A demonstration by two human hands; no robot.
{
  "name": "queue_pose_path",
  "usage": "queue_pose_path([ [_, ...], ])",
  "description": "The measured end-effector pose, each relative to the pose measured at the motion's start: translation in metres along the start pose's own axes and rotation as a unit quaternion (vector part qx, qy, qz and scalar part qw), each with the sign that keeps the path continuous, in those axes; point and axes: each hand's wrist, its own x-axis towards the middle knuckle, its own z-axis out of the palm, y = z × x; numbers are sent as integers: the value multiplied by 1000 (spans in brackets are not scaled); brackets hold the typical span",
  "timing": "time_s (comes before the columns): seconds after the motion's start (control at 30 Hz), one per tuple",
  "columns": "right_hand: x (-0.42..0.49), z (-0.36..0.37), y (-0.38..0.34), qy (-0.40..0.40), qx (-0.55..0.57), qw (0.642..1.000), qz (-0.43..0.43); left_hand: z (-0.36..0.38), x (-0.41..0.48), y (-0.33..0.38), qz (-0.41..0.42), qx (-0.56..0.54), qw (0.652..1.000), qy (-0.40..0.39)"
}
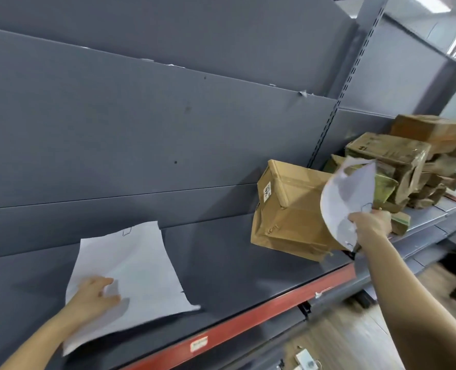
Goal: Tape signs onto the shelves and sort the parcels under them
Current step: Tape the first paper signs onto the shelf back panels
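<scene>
Grey shelf (221, 276) with a red edge (248, 325) carries, nearest you, a flat sign (141, 268) under your left hand (93, 295) (fingers loosely spread on it), while your right hand (371, 222) pinches a curled sign (347, 196) before the tilted parcel (288, 209) and farther parcel pile (408, 161).

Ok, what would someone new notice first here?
Probably the curled white sheet the right hand grips at right, in front of the cardboard box and the heap of brown parcels on the grey shelf. Next, the flat white sheet at lower left, with the left hand resting on it.
</scene>
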Motion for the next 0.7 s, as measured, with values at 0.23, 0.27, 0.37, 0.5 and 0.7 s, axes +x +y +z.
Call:
queue_pose_path([
  [0.23,3,-8,2,-55,-121,990,-54,4,9,-12,4,16,1000,18],
  [0.27,6,-9,4,-63,-124,989,-52,4,8,-12,3,14,1000,18],
  [0.37,10,-13,7,-68,-153,985,-33,3,6,-9,6,3,1000,14],
  [0.5,27,-17,4,-65,-117,991,18,3,6,-9,-9,14,1000,16],
  [0.7,67,-29,18,-82,-45,993,68,6,18,-24,-32,61,997,35],
])
